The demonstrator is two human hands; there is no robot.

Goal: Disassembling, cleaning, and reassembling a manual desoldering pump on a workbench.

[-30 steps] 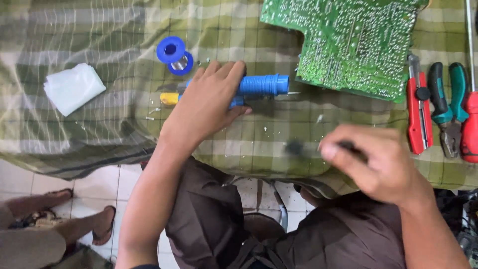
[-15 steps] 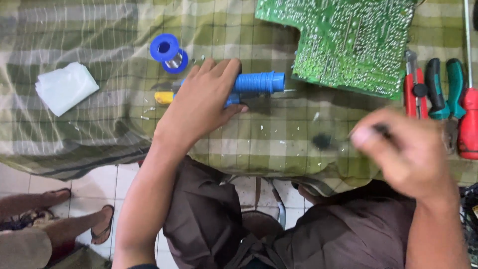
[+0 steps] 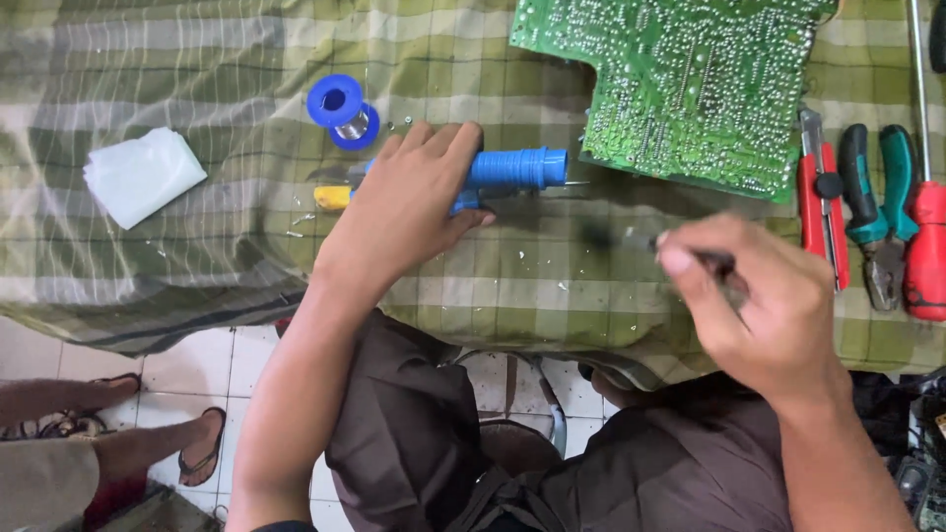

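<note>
Two hands work over a green checked cloth (image 3: 148, 59) spread on the surface, and the one relation that counts is between the blue tool and the dark thing in the right hand. Farthest left lies a folded white tissue (image 3: 143, 175), well apart from both hands. Next comes a blue solder spool (image 3: 340, 110), just above the left hand (image 3: 409, 212). That hand lies flat over the blue tool (image 3: 512, 169), fingers curled on its handle, so its grip is closed on it. The tool's long axis runs left to right: a yellow end (image 3: 332, 197) pokes out at the wrist side, and a thin metal tip points right, toward the lower edge of the green circuit board (image 3: 680, 89). The board lies solder side up, just beyond that tip, near but not visibly touching it. Further right, the right hand (image 3: 759, 305) is raised above the cloth and blurred; its fingers are pinched together on a thin dark object (image 3: 631, 239) whose free end points left, toward the tool's tip. What the object is I cannot tell. The left hand is the nearer one to the board. At the right edge lie a red cutter (image 3: 816, 212), green-handled pliers (image 3: 877, 212) and a red screwdriver (image 3: 924, 236), side by side, just beyond the right hand and untouched
</note>
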